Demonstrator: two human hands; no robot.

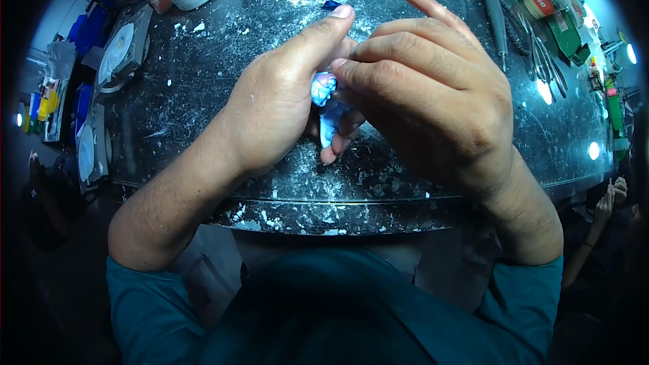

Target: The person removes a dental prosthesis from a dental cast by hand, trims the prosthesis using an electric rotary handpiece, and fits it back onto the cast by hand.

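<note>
Blue piece (324,89): right there in the middle, small, lumpy and glossy, and we had it off the tabletop (196,81), between our two hands
Left hand (278,88): fingers curled beneath and around it, partly hidden, thumb stretched up with its tip clear of the piece
Right hand (439,84): forefinger in at the upper edge, little finger lifted high, the two between them bent; thumb hidden, so we could not tell if anything was pinched
Fingertip work: close detail on the piece, as we judged it, left hand cradling, right hand at the edge
Steady hold: that, we reckoned, was what the next move called for, plus a light, exact right fingertip
Dark blue scrap (331,5): just beyond our left thumb
Slim grey tool (495,23): well apart, neither hand on it
</note>
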